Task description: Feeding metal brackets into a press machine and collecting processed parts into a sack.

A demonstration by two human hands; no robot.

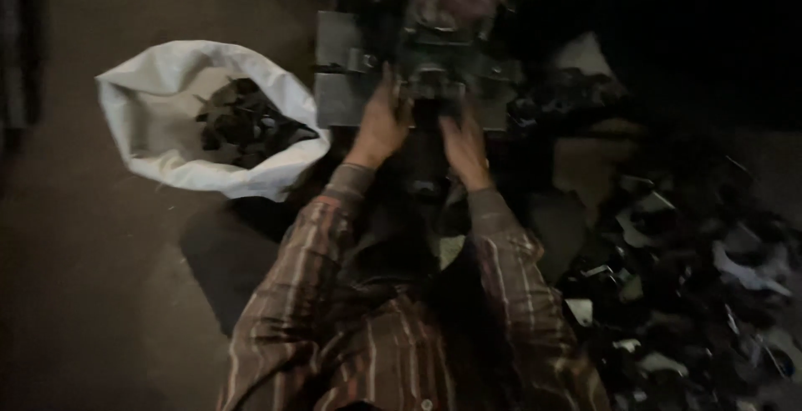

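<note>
Seen from the head camera in dim light, the left hand (380,127) and right hand (464,139) both press against a dark piece (430,114) between them at the foot of a metal machine (426,52); how firmly they grip it cannot be told. A white sack (150,119) of dark scraps sits left of the left hand, and a scrap pile (693,277) spreads right of the right hand.
</note>
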